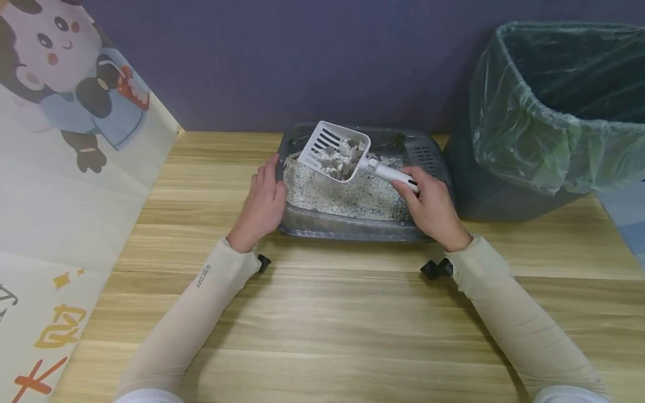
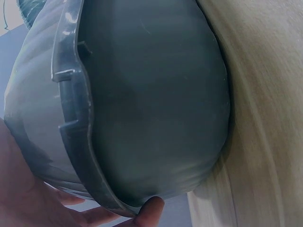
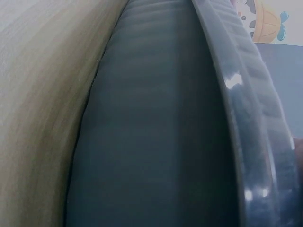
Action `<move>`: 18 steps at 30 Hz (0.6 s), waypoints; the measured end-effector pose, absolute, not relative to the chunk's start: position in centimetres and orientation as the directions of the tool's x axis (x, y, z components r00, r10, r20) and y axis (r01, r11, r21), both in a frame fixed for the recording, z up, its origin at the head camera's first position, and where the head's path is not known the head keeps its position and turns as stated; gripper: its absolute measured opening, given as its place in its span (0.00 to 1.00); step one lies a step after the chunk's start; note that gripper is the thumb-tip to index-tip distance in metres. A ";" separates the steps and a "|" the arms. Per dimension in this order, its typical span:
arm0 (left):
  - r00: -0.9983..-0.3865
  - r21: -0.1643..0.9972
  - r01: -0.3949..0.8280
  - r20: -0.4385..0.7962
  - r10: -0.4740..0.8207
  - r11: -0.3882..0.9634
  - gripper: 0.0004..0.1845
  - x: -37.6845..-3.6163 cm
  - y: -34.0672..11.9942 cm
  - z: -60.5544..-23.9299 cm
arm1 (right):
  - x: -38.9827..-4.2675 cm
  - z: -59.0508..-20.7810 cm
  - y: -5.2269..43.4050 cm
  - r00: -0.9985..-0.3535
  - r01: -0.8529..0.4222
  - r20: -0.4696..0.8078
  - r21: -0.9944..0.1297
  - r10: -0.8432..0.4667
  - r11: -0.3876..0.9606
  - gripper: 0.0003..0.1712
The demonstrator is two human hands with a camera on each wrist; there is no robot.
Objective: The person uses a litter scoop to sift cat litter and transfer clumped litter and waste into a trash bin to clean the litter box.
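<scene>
**Level First, Then a Gentle Shake**

Along the bottom of the head view lies the wooden table, with a pale sleeve reaching up from each lower corner. The right hand, right of centre, is clamped on the handle of a white slotted scoop. The left hand, left of centre, grips the left edge of the grey litter box, its fingers bent about the rim; that hold should steady the box well.

The scoop sits mid-frame above the litter, carrying clumps gathered toward the handle end. Small side-to-side shakes, bowl level and over the box, would best let loose grains fall through the slots; tipping the open front edge risks spilling.

Just right of the box, a bin with a clear liner fills the upper right. A dark wall stands behind.
</scene>
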State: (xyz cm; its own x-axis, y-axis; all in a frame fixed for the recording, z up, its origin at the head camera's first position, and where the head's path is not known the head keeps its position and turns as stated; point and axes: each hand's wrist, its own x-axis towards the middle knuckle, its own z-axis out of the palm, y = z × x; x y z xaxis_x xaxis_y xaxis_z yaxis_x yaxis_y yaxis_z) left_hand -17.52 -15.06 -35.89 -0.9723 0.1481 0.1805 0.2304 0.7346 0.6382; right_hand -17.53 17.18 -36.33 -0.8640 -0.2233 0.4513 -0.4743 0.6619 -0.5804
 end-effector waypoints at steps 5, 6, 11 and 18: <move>-0.973 0.638 0.230 0.177 0.152 0.735 0.31 -17.7 -14.9 -36.1 | -17.2 -36.2 17.4 -0.858 -0.476 0.475 -0.590 -0.195 0.652 0.19; -0.973 0.638 0.230 0.174 0.153 0.735 0.31 -17.8 -14.8 -36.1 | -17.0 -35.9 17.4 -0.856 -0.477 0.481 -0.589 -0.191 0.653 0.19; -0.973 0.644 0.231 0.170 0.158 0.729 0.31 -18.0 -14.7 -36.2 | -15.8 -33.4 17.8 -0.840 -0.479 0.515 -0.553 -0.173 0.682 0.18; -0.974 0.645 0.225 0.166 0.153 0.730 0.31 -18.5 -14.9 -36.5 | -14.0 -26.9 19.3 -0.764 -0.486 0.628 -0.410 -0.148 0.772 0.17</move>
